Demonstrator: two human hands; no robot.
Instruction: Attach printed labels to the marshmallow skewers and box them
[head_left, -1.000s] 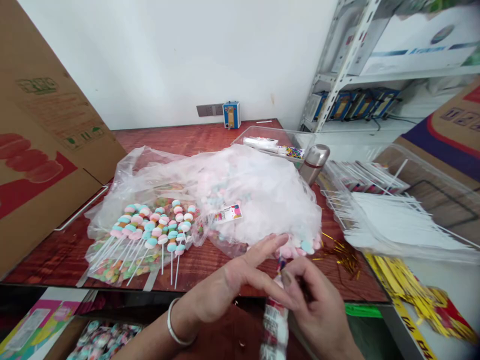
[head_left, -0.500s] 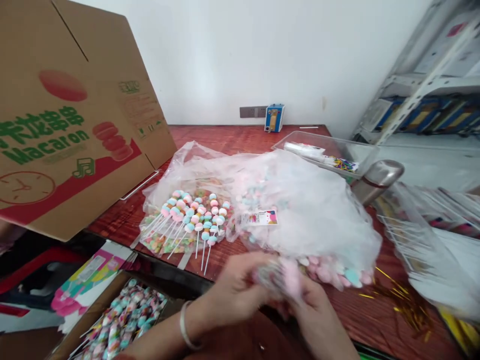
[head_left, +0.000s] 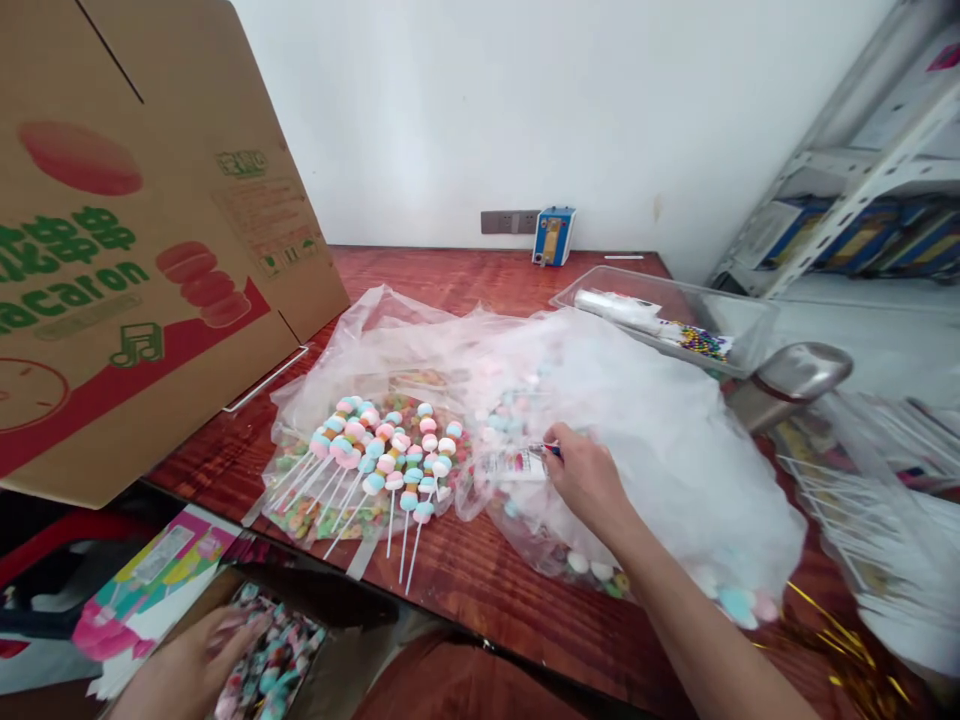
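Observation:
My right hand [head_left: 583, 475] reaches over the plastic bags and pinches the end of a small printed label [head_left: 517, 465] lying on a clear bag. Low on the left, my left hand [head_left: 196, 655] is over the edge of a carton of wrapped marshmallow skewers [head_left: 281, 650]. Its fingers are stretched out and apart, and I make out nothing held in them. Between the hands, several pink, white and blue marshmallow skewers [head_left: 390, 455] on white sticks lie on a bag of coloured ring-shaped sweets [head_left: 300, 520]. A large translucent bag of marshmallows [head_left: 660, 430] spreads under my right forearm.
A big macaron carton [head_left: 187, 200] stands at the left. Behind the bags are a clear tray [head_left: 742, 350] and a blue box [head_left: 553, 237]. A steel flask [head_left: 791, 385], bagged white sticks [head_left: 862, 570] and gold ties [head_left: 832, 640] lie along the right.
My hands have parted. The left has moved down to the carton of wrapped skewers; the right has reached forward to the label. The pink bundle they held together has left the right hand.

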